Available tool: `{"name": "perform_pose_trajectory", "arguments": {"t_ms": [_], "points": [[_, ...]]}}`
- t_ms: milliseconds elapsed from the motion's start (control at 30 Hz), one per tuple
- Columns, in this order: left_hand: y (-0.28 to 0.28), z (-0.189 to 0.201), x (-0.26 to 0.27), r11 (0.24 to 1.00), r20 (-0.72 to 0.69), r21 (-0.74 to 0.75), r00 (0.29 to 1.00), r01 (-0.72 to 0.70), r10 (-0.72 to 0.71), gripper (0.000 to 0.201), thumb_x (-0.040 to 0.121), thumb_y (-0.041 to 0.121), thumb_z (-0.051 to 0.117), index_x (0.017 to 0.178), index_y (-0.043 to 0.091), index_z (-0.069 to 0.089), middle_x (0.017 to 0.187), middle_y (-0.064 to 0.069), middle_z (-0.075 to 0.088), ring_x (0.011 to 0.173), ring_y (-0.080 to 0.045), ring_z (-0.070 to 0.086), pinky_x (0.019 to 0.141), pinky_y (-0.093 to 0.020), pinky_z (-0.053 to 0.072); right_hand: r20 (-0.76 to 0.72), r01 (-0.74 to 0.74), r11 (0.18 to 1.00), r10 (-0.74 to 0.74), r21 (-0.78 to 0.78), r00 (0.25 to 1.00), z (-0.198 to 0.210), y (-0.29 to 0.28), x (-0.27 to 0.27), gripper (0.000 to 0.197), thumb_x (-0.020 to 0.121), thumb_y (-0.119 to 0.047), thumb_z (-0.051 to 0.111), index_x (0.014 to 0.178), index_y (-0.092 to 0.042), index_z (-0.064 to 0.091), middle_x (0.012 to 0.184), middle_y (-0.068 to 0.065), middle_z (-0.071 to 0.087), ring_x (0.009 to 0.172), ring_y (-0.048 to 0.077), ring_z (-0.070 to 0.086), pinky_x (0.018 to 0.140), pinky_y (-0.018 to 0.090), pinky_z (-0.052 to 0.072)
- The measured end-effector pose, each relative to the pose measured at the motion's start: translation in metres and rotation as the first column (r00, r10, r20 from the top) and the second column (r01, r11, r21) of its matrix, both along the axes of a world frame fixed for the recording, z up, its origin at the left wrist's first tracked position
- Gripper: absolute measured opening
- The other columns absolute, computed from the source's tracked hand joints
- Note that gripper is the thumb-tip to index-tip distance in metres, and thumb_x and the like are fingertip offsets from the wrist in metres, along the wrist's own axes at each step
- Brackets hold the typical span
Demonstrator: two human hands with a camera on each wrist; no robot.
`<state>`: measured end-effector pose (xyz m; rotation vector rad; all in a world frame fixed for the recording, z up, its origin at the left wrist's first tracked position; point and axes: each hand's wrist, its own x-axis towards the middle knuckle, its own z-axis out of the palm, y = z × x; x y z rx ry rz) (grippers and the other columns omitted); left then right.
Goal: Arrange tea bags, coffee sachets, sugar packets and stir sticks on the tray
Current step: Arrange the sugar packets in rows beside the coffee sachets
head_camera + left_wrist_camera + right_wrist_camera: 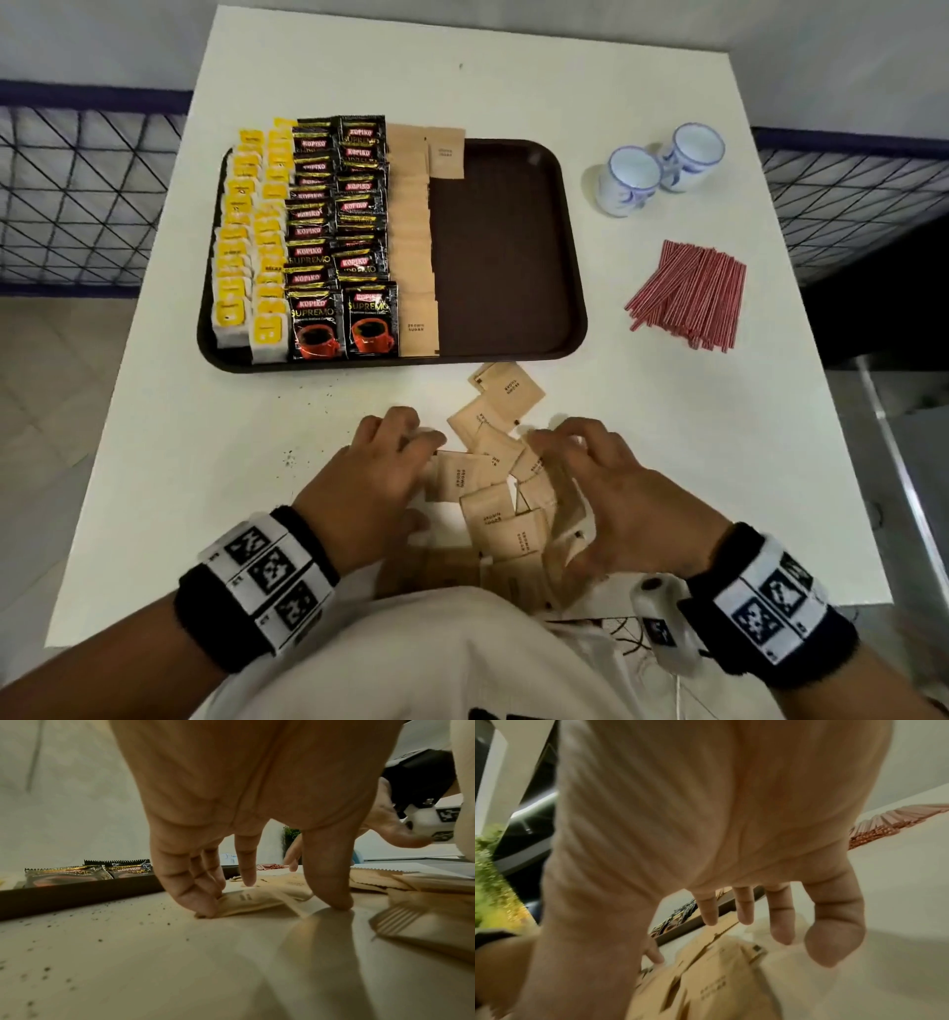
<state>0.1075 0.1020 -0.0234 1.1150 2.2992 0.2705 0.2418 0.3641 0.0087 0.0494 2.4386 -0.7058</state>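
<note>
Several loose brown sugar packets point(493, 493) lie scattered on the white table in front of the brown tray point(503, 246). My left hand point(411, 452) is at their left side; its fingertips point(205, 906) touch the edge of one packet point(252, 898) and the thumb presses down apart from them. My right hand point(565, 483) hovers over the right of the heap with fingers point(744, 914) spread, holding nothing. On the tray stand columns of yellow tea bags point(251, 246), black coffee sachets point(339, 231) and sugar packets point(411, 246). Red-and-white stir sticks point(690, 295) lie in a pile at the right.
Two white-and-blue cups point(662, 167) stand at the back right of the table. The tray's right half is bare. Dark specks point(287, 457) dot the table left of my left hand. Wire fencing runs past both table sides.
</note>
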Motion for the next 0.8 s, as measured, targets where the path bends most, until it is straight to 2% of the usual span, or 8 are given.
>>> {"name": "perform_pose_trajectory", "arguments": {"t_ms": [67,167,233,333,400,467,667,800], "points": [[0.000,0.000,0.002,1.000,0.018,0.012,1.000,-0.006,0.006,0.085,0.071,0.036,0.086,0.143,0.026,0.043,0.144,-0.003,0.032,0.124,-0.025,0.041,0.090,-0.037,0.056,-0.030,-0.083,0.995,0.084,0.056,0.996,-0.006,-0.005,0.006,0.127,0.057,-0.052,0.081,0.152,-0.047,-0.003,0.153,-0.008,0.006,0.129,0.017,0.023,0.080,0.023,0.048],[0.000,0.000,0.005,0.999,0.034,0.022,0.999,0.035,-0.036,0.091,0.071,0.044,0.083,0.147,0.032,0.036,0.150,0.000,0.024,0.128,-0.023,0.037,0.094,-0.036,0.054,-0.095,-0.157,0.974,0.174,0.164,0.980,-0.018,-0.008,0.011,0.122,0.063,-0.050,0.075,0.153,-0.044,-0.006,0.158,-0.002,0.003,0.134,0.023,0.021,0.092,0.031,0.050],[0.003,0.002,0.010,0.996,0.013,0.008,0.996,0.089,-0.089,0.092,0.072,0.063,0.074,0.149,0.035,0.033,0.153,0.000,0.024,0.129,-0.024,0.038,0.096,-0.038,0.054,-0.110,-0.162,0.967,0.186,0.198,0.976,-0.023,-0.008,0.009,0.116,0.066,-0.046,0.073,0.154,-0.043,-0.002,0.158,0.001,0.004,0.134,0.026,0.022,0.096,0.035,0.049],[0.009,0.002,0.017,0.991,-0.036,-0.027,0.990,0.132,-0.133,0.091,0.072,0.083,0.050,0.148,0.037,0.031,0.151,-0.004,0.032,0.127,-0.029,0.043,0.093,-0.046,0.055,-0.128,-0.124,0.978,0.146,0.168,0.981,-0.025,-0.008,-0.004,0.114,0.066,-0.047,0.081,0.156,-0.040,0.011,0.155,0.000,0.010,0.133,0.023,0.021,0.089,0.026,0.044],[0.014,0.002,0.016,0.991,-0.050,-0.033,0.990,0.132,-0.134,0.090,0.072,0.072,0.057,0.149,0.036,0.027,0.151,-0.006,0.030,0.128,-0.031,0.043,0.095,-0.046,0.054,-0.143,-0.075,0.989,0.094,0.129,0.985,-0.023,-0.008,-0.013,0.109,0.070,-0.043,0.082,0.156,-0.040,0.015,0.151,-0.004,0.012,0.133,0.020,0.022,0.084,0.023,0.044],[0.016,0.003,0.013,0.992,-0.032,-0.036,0.992,0.121,-0.122,0.095,0.073,0.055,0.072,0.151,0.035,0.023,0.154,-0.005,0.024,0.132,-0.029,0.039,0.100,-0.041,0.052,-0.142,-0.009,0.997,0.020,0.071,0.990,-0.019,-0.007,-0.017,0.105,0.072,-0.040,0.082,0.154,-0.041,0.017,0.150,-0.007,0.012,0.134,0.018,0.023,0.088,0.031,0.051],[0.002,0.012,0.009,0.980,-0.025,-0.090,0.983,0.177,-0.180,0.106,0.074,0.046,0.078,0.155,0.039,0.010,0.158,0.000,0.013,0.134,-0.025,0.033,0.100,-0.029,0.048,-0.020,0.246,0.966,-0.245,0.082,0.969,-0.002,-0.004,0.001,0.127,0.059,-0.070,0.079,0.154,-0.029,0.007,0.148,-0.009,0.013,0.134,0.019,0.028,0.099,0.034,0.047],[0.010,0.004,0.013,0.994,0.067,-0.033,0.993,0.102,-0.100,0.107,0.074,0.034,0.084,0.157,0.033,0.016,0.154,0.003,0.016,0.135,-0.020,0.035,0.092,-0.021,0.047,-0.021,0.264,0.958,-0.264,0.112,0.964,-0.009,-0.030,0.002,0.128,0.054,-0.069,0.082,0.151,-0.023,0.013,0.143,-0.004,0.016,0.127,0.020,0.031,0.093,0.030,0.047]]}}
